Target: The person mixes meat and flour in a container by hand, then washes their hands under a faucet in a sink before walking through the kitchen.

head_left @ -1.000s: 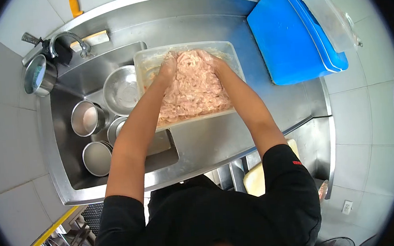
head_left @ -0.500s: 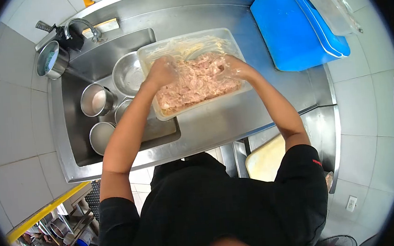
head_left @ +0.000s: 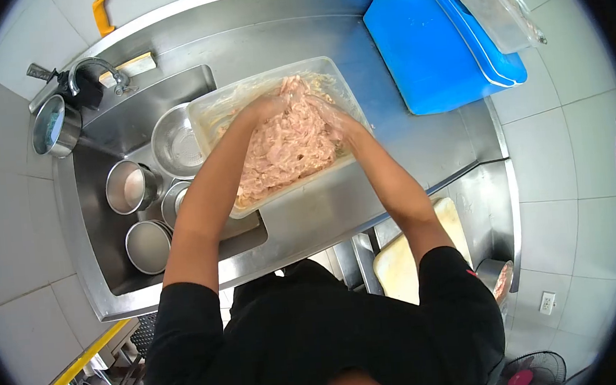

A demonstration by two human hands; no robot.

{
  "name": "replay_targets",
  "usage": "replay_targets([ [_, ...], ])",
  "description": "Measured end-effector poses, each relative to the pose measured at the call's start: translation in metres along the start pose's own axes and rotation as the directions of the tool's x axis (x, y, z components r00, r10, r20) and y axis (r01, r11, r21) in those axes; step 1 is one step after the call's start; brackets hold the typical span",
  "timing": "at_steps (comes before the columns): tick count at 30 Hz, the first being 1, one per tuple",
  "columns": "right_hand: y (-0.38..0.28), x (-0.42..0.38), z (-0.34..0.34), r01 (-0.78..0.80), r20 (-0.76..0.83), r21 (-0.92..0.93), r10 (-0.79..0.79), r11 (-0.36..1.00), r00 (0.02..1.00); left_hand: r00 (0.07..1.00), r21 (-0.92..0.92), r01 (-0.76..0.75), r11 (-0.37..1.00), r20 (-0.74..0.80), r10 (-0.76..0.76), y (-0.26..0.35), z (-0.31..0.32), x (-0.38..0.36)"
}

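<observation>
A translucent plastic tub (head_left: 204, 117) holds a large heap of pale pink raw meat (head_left: 287, 151) in small pieces. It rests at the sink's edge, tilted in view. My left hand (head_left: 269, 107), in what looks like a clear plastic glove, presses into the far part of the meat. My right hand (head_left: 331, 116), gloved the same way, grips the meat from the right side. A clump of meat rises between the two hands. Fingertips of both are partly buried in it.
Left of the tub, the steel sink (head_left: 98, 238) holds metal pots (head_left: 147, 247) and a round metal bowl (head_left: 176, 141) under a faucet (head_left: 95, 63). A blue cooler (head_left: 427, 45) stands at the back right. A cutting board (head_left: 401, 272) lies lower right.
My hands have come closer together near the tub's far side, drawing meat up between them. The whole view has shifted, so the tub and sink appear lower and further left.
</observation>
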State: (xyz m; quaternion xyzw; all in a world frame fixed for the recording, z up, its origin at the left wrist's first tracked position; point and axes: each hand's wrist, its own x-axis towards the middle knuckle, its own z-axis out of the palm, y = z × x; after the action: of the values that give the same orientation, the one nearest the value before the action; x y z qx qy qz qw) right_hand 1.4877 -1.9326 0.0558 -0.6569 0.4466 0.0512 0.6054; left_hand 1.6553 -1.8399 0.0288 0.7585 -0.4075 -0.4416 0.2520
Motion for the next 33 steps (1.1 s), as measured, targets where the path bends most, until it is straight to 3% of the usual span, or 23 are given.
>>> replay_targets([
  [1, 0.012, 0.019, 0.003, 0.055, 0.149, 0.276, -0.100, 0.960, 0.984, 0.996, -0.176, 0.052, 0.983, 0.086, -0.037, 0.001, 0.002, 0.006],
  [2, 0.016, 0.033, 0.005, 0.061, 0.265, 0.537, -0.237, 0.841, 0.935, 0.996, -0.174, 0.057, 0.983, 0.082, -0.043, 0.010, -0.001, 0.000],
  [6, 0.034, 0.044, 0.004, -0.091, 0.255, 0.475, -0.038, 0.875, 0.966, 0.998, -0.273, 0.014, 0.962, 0.064, 0.004, 0.055, -0.014, -0.054],
  [8, -0.001, 0.005, 0.003, -0.001, 0.299, 0.633, -0.243, 0.774, 0.923, 0.999, -0.268, 0.005, 0.963, 0.034, 0.004, 0.060, -0.019, -0.064],
  [9, -0.005, -0.011, 0.005, 0.045, 0.191, 0.595, -0.196, 0.802, 0.962, 0.980, -0.167, -0.185, 0.968, 0.046, 0.195, 0.050, -0.024, -0.061],
  [10, -0.011, -0.015, 0.005, 0.048, 0.195, 0.601, -0.205, 0.798, 0.959, 0.922, -0.063, -0.376, 0.925, 0.075, 0.380, 0.053, -0.030, -0.069],
  [12, -0.020, -0.019, 0.005, 0.228, 0.111, 0.218, -0.256, 0.949, 0.960, 0.946, 0.034, -0.325, 0.945, 0.022, 0.324, 0.061, -0.034, -0.088],
  [13, -0.021, -0.023, 0.006, 0.230, 0.116, 0.222, -0.260, 0.948, 0.959, 0.960, 0.114, -0.272, 0.955, -0.033, 0.277, 0.071, -0.036, -0.105],
  [15, -0.017, -0.031, 0.012, 0.263, 0.020, 0.501, -0.315, 0.825, 0.949, 0.968, 0.105, -0.207, 0.973, -0.123, 0.219, 0.090, -0.032, -0.145],
  [16, -0.015, -0.024, 0.013, 0.259, 0.033, 0.501, -0.317, 0.826, 0.948, 0.963, 0.093, -0.150, 0.984, -0.210, 0.167, 0.095, -0.032, -0.161],
  [17, -0.014, -0.011, 0.011, 0.333, 0.166, 0.463, -0.449, 0.821, 0.878, 0.962, 0.093, -0.141, 0.986, -0.224, 0.159, 0.097, -0.035, -0.172],
  [18, -0.010, -0.001, 0.009, 0.406, 0.299, 0.435, -0.554, 0.804, 0.777, 0.974, 0.219, -0.160, 0.963, -0.124, 0.191, 0.095, -0.038, -0.182],
  [19, -0.014, -0.007, 0.006, 0.403, 0.310, 0.433, -0.553, 0.806, 0.773, 0.978, 0.335, -0.192, 0.922, -0.018, 0.209, 0.092, -0.040, -0.189],
  [20, -0.024, -0.018, 0.000, 0.568, 0.343, -0.026, -0.527, 0.822, 0.778, 0.978, 0.333, -0.187, 0.924, -0.027, 0.207, 0.084, -0.040, -0.191],
  [21, -0.027, -0.026, -0.006, 0.607, 0.358, -0.477, -0.490, 0.636, 0.795, 0.985, 0.402, -0.173, 0.899, 0.051, 0.167, 0.072, -0.036, -0.187],
  [22, -0.027, -0.024, -0.015, 0.606, 0.362, -0.482, -0.486, 0.633, 0.796, 0.984, 0.468, -0.168, 0.868, 0.126, 0.123, 0.058, -0.033, -0.179],
  [23, -0.028, -0.018, -0.027, 0.536, 0.432, -0.464, -0.348, 0.705, 0.832, 0.981, 0.547, -0.136, 0.826, 0.191, 0.035, 0.043, -0.030, -0.168],
  [24, -0.028, -0.014, -0.037, 0.455, 0.499, -0.452, -0.205, 0.767, 0.842, 0.981, 0.542, -0.138, 0.829, 0.190, 0.039, 0.019, -0.019, -0.157],
  [26, -0.028, -0.018, -0.049, 0.393, 0.459, -0.568, -0.118, 0.723, 0.881, 0.982, 0.767, -0.124, 0.630, 0.186, -0.032, -0.022, 0.002, -0.138],
  [27, -0.027, -0.019, -0.050, 0.325, 0.410, -0.668, -0.033, 0.670, 0.911, 0.983, 0.765, -0.122, 0.633, 0.183, -0.032, -0.024, 0.010, -0.138],
  [29, -0.014, -0.018, -0.046, 0.303, 0.399, -0.675, -0.012, 0.672, 0.917, 0.982, 0.560, 0.131, 0.818, 0.037, -0.183, -0.024, 0.030, -0.138],
  [32, 0.011, -0.021, -0.038, 0.233, 0.356, -0.700, 0.048, 0.675, 0.933, 0.993, 0.473, 0.050, 0.880, 0.070, -0.094, -0.031, 0.039, -0.133],
  [33, 0.017, -0.022, -0.038, 0.208, 0.342, -0.705, 0.067, 0.678, 0.937, 0.996, 0.336, 0.037, 0.941, 0.062, -0.061, -0.030, 0.039, -0.143],
])
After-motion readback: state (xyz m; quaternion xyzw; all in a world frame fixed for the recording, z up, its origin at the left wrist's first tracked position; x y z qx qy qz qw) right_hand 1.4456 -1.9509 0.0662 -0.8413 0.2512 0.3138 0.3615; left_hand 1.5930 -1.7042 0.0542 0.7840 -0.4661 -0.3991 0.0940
